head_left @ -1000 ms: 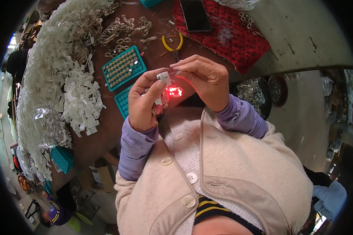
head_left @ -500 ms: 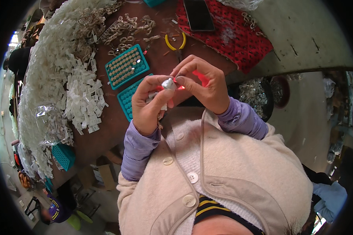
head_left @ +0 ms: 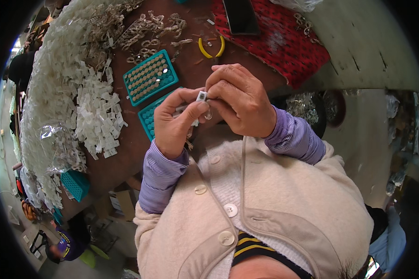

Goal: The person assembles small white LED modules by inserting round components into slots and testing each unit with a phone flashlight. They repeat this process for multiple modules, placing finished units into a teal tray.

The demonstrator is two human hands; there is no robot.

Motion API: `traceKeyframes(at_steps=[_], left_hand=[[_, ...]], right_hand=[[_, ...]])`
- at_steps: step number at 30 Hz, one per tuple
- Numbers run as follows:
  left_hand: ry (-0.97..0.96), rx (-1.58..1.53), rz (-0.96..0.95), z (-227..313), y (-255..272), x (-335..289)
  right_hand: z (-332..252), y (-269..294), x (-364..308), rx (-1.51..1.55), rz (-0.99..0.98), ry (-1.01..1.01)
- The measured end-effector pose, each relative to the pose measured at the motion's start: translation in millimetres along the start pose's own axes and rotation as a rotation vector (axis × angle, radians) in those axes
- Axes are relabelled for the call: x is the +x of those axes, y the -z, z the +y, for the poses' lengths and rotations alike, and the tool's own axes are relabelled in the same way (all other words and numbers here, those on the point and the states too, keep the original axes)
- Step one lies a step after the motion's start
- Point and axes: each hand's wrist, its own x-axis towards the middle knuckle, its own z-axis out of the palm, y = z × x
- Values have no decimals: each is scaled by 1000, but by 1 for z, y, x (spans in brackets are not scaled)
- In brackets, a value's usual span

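Observation:
My left hand point(head_left: 176, 120) pinches a small white plastic piece point(head_left: 201, 96) between thumb and fingers. On the end of the piece shows a dark square. Against its right side, my right hand point(head_left: 243, 101) has its fingers and thumb drawn together; whatever they hold is hidden. A small clear loop point(head_left: 208, 114) hangs just below the fingertips. Behind my hands stands a teal tray point(head_left: 131, 101) with rows of small round button cells. A second teal tray point(head_left: 146, 122) is partly covered by my left hand.
A big heap of clear-white plastic pieces point(head_left: 97, 111) fills the table's left side. Beige looped cords point(head_left: 149, 30) lie at the back. Yellow-handled pliers point(head_left: 211, 52) rest beyond my hands. A black phone point(head_left: 241, 17) sits on a red patterned cloth point(head_left: 284, 51). Another person point(head_left: 70, 244) is at lower left.
The red glow between my hands is gone. The white piece has turned to show its dark square end. My right fingers have folded closer together against it.

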Motion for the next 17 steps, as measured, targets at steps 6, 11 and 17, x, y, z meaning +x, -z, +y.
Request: traceKeyframes(at_steps=[6,11,17], left_hand=[[77,-377,67,-12,31,-4],[-4,-859,-107,-17,68,3],[49,-928,-141,-17,78,4]], right_hand=[[30,-26,18,45,-71,-29],[104,-67,71,-463,-184,145],[97,-51,70,-338,-230,259]])
